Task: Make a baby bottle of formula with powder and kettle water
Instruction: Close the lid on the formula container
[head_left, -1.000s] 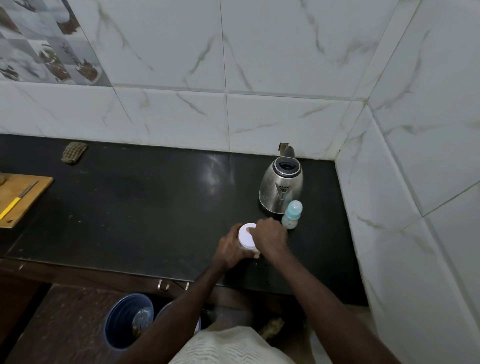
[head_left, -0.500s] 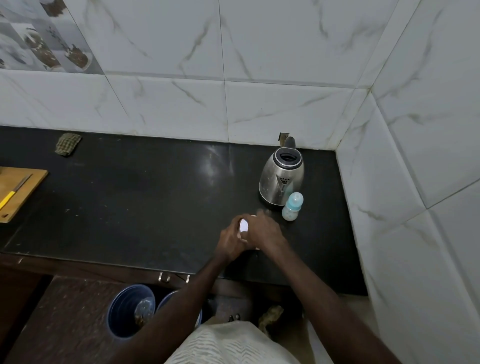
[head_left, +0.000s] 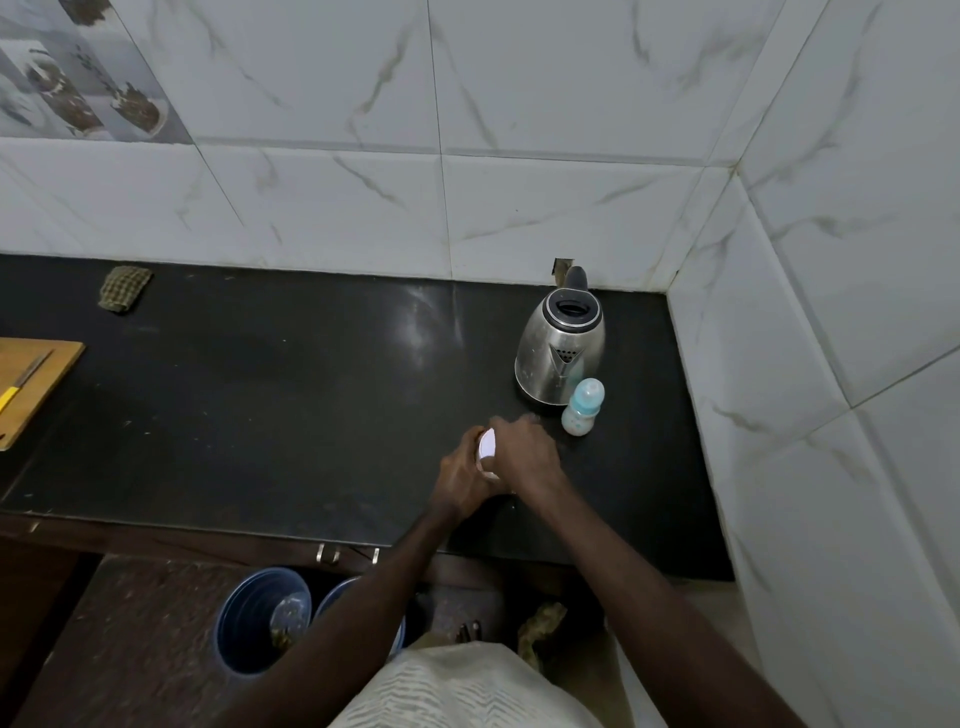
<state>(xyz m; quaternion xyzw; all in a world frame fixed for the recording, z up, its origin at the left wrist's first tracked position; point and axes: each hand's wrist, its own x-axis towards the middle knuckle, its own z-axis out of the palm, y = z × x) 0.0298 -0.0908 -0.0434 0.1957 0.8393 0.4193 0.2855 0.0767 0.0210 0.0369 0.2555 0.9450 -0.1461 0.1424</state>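
Observation:
A small powder container with a white lid stands on the black countertop near its front edge. My left hand grips the container's body from the left. My right hand covers and grips the lid from the right, so most of the container is hidden. A capped baby bottle with a pale blue top stands upright just right of my hands. Behind it sits a steel kettle with its lid open, near the corner of the tiled walls.
A wooden cutting board with a yellow-handled knife lies at the left edge. A folded checked cloth rests by the back wall. Two blue buckets stand on the floor below the counter.
My right hand has moved over the white lid and now covers most of it. The view has tilted slightly; the kettle and bottle have not moved.

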